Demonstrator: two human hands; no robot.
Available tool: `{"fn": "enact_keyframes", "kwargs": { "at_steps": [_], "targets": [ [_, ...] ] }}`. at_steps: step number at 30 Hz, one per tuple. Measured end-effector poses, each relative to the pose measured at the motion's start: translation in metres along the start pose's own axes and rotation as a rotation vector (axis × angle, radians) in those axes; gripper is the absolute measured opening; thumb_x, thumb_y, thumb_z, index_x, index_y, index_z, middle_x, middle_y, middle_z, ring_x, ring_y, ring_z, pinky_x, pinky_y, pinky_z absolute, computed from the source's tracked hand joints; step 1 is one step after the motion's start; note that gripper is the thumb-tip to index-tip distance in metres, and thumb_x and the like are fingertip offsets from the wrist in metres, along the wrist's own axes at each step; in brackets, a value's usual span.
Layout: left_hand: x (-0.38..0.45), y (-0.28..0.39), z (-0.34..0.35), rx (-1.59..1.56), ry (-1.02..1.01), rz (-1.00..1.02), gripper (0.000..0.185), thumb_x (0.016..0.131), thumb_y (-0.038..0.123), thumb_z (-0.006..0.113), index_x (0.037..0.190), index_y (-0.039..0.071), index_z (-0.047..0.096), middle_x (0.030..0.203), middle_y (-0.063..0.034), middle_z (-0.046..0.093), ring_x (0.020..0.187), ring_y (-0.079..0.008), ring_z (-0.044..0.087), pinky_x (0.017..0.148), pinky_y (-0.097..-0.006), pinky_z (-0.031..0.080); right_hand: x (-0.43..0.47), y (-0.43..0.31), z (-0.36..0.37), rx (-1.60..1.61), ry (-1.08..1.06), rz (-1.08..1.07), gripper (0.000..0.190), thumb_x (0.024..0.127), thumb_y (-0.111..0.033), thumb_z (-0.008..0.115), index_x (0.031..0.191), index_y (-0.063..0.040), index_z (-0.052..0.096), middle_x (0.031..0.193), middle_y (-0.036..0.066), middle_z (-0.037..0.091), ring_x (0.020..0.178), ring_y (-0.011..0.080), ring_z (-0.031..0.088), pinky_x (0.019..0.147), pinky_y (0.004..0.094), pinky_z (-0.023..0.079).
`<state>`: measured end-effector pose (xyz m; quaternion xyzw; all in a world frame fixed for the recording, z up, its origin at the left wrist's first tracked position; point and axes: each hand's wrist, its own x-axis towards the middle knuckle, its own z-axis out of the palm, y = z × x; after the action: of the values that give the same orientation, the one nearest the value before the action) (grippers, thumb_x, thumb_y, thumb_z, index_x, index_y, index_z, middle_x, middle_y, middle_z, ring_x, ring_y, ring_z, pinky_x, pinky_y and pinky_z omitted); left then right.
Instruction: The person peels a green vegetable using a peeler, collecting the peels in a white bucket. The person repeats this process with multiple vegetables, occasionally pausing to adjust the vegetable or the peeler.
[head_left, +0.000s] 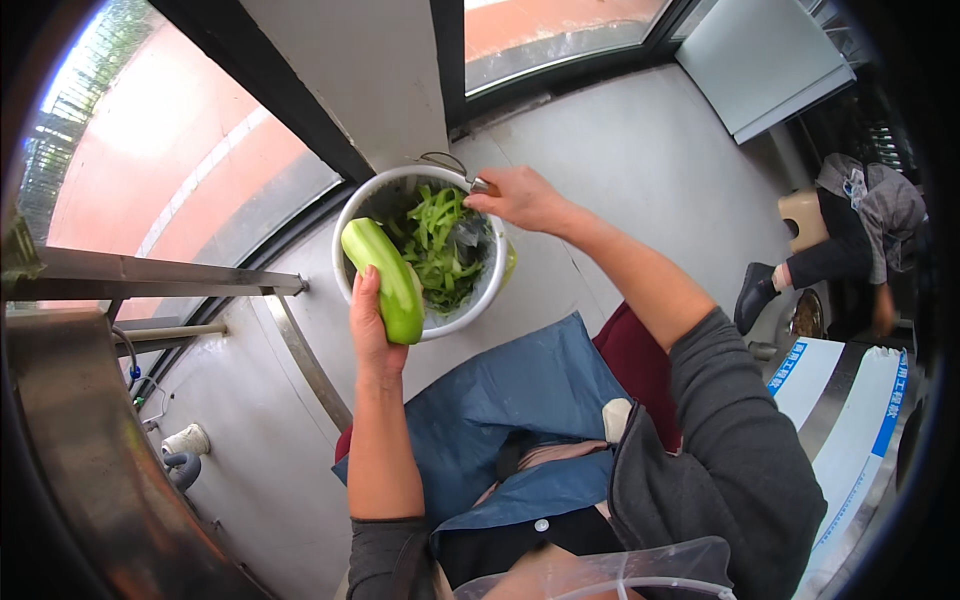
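Observation:
My left hand (373, 319) grips a long green gourd (388, 289) by its lower end and side. The gourd's upper part is pale and peeled, its lower end a brighter green. In my right hand (525, 199) is a peeler (481, 186) with a metal collar; my fingers cover most of its handle. The peeler is over the far right rim, apart from the gourd. Below both hands stands a white-rimmed bucket (347, 217) with green peel strips (439, 225) in it. Among the strips lies a piece of clear plastic (471, 232).
A steel stand (307, 352) and a drain pipe (184, 454) are on my left. Glass panes (217, 150) and a pillar (360, 75) rise beyond the bucket. At right, another person (847, 225) sits near a metal bowl (807, 315). A film-striped metal surface (847, 405) is close on my right.

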<state>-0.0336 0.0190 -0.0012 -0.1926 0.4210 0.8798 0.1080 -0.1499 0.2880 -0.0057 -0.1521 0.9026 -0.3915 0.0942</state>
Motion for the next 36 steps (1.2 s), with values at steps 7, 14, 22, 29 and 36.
{"fn": "enact_keyframes", "kwargs": {
  "at_steps": [7,14,22,29,36],
  "targets": [
    [-0.026,-0.003,0.007,0.058,0.126,-0.090,0.051,0.103,0.042,0.054,0.135,0.003,0.053,0.113,-0.0169,0.067,0.085,-0.0258,0.068,0.068,-0.0370,0.057,0.030,0.169,-0.001,-0.350,-0.129,0.276,0.019,0.086,-0.021,0.064,0.095,-0.006,0.069,0.095,0.021,0.072,0.094,0.0407,0.068,0.082,0.0499,0.054],
    [-0.051,-0.012,0.026,0.194,0.200,-0.052,0.055,0.099,0.045,0.058,0.133,0.002,0.049,0.109,-0.0197,0.062,0.076,-0.0250,0.065,0.061,-0.0360,0.054,0.092,0.260,0.096,-0.283,-0.070,0.350,0.020,0.088,-0.020,0.063,0.103,-0.009,0.070,0.106,0.019,0.071,0.101,0.0395,0.067,0.086,0.0497,0.054],
    [-0.051,-0.018,0.030,0.220,0.280,-0.082,0.057,0.098,0.045,0.059,0.134,0.002,0.048,0.112,-0.0212,0.062,0.077,-0.0260,0.065,0.062,-0.0370,0.056,0.099,0.285,0.136,-0.293,-0.002,0.339,0.022,0.086,-0.026,0.069,0.095,-0.007,0.071,0.097,0.020,0.071,0.093,0.0395,0.068,0.080,0.0498,0.054],
    [-0.033,-0.010,0.009,0.059,0.174,-0.110,0.053,0.101,0.041,0.055,0.137,0.002,0.050,0.117,-0.0222,0.065,0.086,-0.0276,0.068,0.070,-0.0369,0.058,0.089,0.235,0.045,-0.249,-0.117,0.352,0.021,0.080,-0.021,0.067,0.082,0.000,0.070,0.078,0.022,0.069,0.069,0.0357,0.067,0.066,0.0454,0.052],
    [-0.002,-0.002,0.007,-0.010,-0.018,-0.035,0.050,0.101,0.031,0.059,0.142,0.004,0.046,0.126,-0.0203,0.064,0.103,-0.0274,0.068,0.089,-0.0400,0.058,0.012,0.036,-0.015,0.255,-0.341,-0.030,0.028,0.083,-0.003,0.063,0.110,-0.008,0.069,0.079,0.012,0.066,0.073,0.0249,0.065,0.071,0.0398,0.054]
  ]
}}
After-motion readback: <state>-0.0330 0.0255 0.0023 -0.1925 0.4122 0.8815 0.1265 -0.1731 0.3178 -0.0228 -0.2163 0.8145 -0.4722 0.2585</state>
